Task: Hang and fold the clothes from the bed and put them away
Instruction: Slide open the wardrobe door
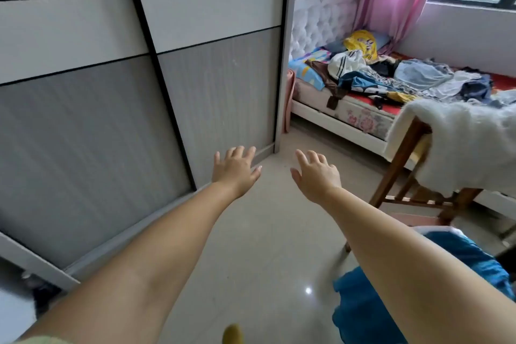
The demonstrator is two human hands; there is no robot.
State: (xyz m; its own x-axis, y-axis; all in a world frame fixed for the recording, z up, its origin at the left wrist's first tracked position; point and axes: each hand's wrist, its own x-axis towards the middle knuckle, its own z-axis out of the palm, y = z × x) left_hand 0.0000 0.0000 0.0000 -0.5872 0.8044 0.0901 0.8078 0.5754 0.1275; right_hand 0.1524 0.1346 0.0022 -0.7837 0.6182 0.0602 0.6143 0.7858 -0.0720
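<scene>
Directly to your left stands the wardrobe (111, 92), its grey and white sliding doors closed. Beyond its far edge is the bed (349, 117), and the clothes (391, 75) lie heaped across its mattress, well apart from both of your hands. Nearer on the right, a wooden chair (405, 153) carries a white fluffy throw (460, 142). Your arms reach forward over the floor (265, 246). Your left hand (236, 169) and right hand (317, 176) are both palm down, fingers (303, 156) spread and relaxed, holding nothing and touching nothing.
</scene>
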